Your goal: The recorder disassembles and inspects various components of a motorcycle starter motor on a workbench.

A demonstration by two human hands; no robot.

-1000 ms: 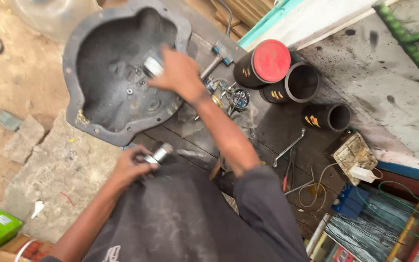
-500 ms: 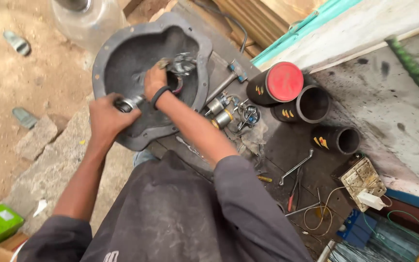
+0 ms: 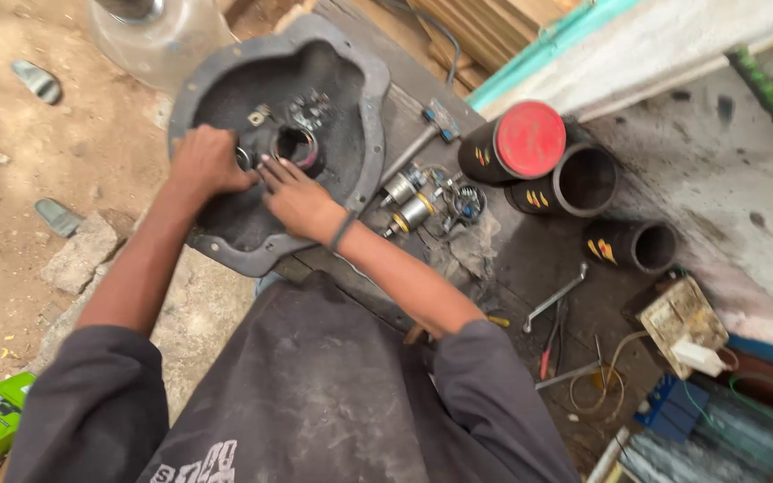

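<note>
**Both hands inside the grey housing**

Left hand (image 3: 209,163) sits clenched over a small metal part that is mostly hidden, at the rim of the round opening (image 3: 297,145); right hand (image 3: 295,199) lies beside it, fingers spread on the opening's lower edge, grasping nothing visible; the grey metal housing (image 3: 364,134) lies upper left of centre; small motors (image 3: 409,201) rest just right of it; black cylinders (image 3: 574,183) stand further right; a spanner (image 3: 555,299) lies below them.
</note>
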